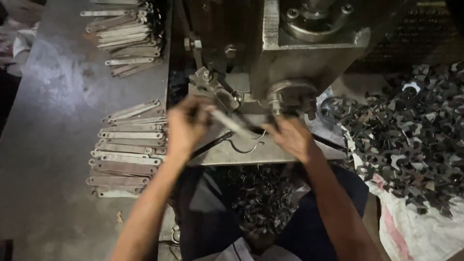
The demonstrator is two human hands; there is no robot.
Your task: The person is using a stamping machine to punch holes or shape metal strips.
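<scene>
My left hand [187, 124] grips one end of a flat metal strip [231, 123], blurred by motion, which slants toward the die of a press machine [295, 53]. My right hand [290, 137] rests on the press bed plate [232, 153] right under the ram, fingers curled near the strip's far end; whether it holds the strip cannot be told. A stack of similar long metal strips [126, 150] lies on the bench just left of my left hand.
A second pile of strips [126, 38] sits at the bench's far end. A heap of small punched metal pieces [411, 140] covers a white sack [415, 227] on the right. More scrap pieces [263, 198] lie below the bed, over my lap. The grey bench top [53, 121] stretches left.
</scene>
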